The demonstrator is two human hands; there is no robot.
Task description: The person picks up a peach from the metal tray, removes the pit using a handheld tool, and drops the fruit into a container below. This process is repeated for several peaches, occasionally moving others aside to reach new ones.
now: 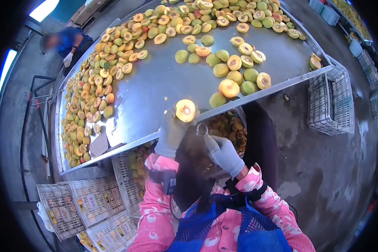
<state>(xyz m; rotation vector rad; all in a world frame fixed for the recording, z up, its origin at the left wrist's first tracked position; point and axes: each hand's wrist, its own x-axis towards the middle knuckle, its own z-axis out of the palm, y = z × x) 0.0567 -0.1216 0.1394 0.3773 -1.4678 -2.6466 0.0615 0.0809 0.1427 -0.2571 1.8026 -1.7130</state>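
My left hand (172,129), in a pale glove, holds a halved fruit (185,110) above the near edge of the metal table (155,86). The fruit's cut face is up, with its pit area visible. My gloved right hand (224,154) is closed on a small ring-shaped metal tool (202,129), just right of and below the fruit. Tool and fruit are apart. Loose fruit halves (235,75) lie on the table beyond my hands, some cut face up. Below the table edge, between my knees, a container of fruit pieces (231,130) is partly hidden.
Heaps of halved fruit (92,92) line the table's left and far sides. White plastic crates stand at the right (329,101) and lower left (88,201). A person (69,42) is at the upper left. A flat brown piece (98,145) lies near the table's left corner.
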